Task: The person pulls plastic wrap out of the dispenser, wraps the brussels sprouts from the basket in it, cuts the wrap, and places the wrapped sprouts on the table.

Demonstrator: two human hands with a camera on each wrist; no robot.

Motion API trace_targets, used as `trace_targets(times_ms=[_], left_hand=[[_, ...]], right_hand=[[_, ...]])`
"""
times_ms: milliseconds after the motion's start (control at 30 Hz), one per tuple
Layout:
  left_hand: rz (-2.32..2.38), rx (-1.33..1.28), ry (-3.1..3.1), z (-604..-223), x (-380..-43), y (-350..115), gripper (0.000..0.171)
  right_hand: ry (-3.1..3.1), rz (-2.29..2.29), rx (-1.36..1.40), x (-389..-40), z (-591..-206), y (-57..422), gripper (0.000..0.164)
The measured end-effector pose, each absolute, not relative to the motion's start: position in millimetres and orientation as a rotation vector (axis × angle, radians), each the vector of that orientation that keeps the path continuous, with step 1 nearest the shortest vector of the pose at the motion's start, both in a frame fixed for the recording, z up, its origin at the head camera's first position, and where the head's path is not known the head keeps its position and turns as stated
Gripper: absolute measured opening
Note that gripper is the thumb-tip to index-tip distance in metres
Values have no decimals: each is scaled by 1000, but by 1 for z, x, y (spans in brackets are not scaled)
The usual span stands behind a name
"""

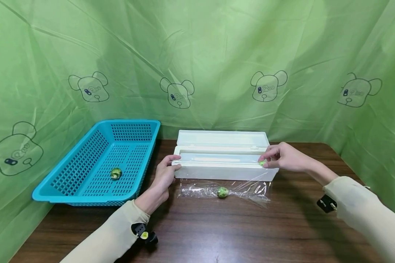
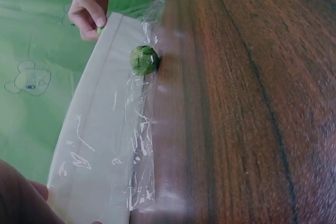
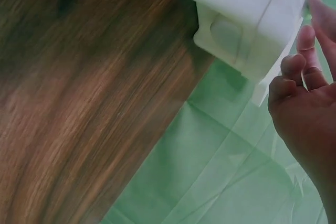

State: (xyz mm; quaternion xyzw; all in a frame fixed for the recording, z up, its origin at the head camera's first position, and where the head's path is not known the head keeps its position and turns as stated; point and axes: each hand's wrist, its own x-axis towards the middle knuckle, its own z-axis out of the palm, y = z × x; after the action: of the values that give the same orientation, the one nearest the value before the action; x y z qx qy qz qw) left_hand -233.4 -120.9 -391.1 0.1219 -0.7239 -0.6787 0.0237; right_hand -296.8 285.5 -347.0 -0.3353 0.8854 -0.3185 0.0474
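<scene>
A white cling film dispenser box (image 1: pixel 224 171) stands on the table with its lid (image 1: pixel 222 138) raised at the back. My left hand (image 1: pixel 165 173) grips the box's left end, thumb in front. At the right end my right hand (image 1: pixel 284 157) pinches a small bright green slide cutter (image 1: pixel 262 162) on the front edge. A sheet of clear cling film (image 1: pixel 197 190) hangs from the box front onto the table. Beside the film's middle sits a round green vegetable like a Brussels sprout (image 1: pixel 222 192); the left wrist view shows the film bunched around it.
To the left stands a blue plastic basket (image 1: pixel 82 199) with slotted walls. Another round green vegetable (image 1: pixel 116 173), shiny as if wrapped, lies inside it. A green cloth (image 1: pixel 214 44) hangs behind the brown wooden table (image 1: pixel 250 233).
</scene>
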Motion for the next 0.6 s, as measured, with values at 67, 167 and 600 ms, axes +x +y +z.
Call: trace_targets(times_ms=[67, 167, 600], left_hand=[[-2103, 375, -2237, -391, -233, -120, 29], [-2109, 370, -2231, -392, -233, -121, 29], [-2106, 366, -2234, -391, -233, -121, 28]], right_hand=[[2714, -968, -1044, -295, -347, 290, 16], [2722, -972, -1066, -294, -347, 294, 15], [2743, -1003, -999, -294, -350, 299, 15]])
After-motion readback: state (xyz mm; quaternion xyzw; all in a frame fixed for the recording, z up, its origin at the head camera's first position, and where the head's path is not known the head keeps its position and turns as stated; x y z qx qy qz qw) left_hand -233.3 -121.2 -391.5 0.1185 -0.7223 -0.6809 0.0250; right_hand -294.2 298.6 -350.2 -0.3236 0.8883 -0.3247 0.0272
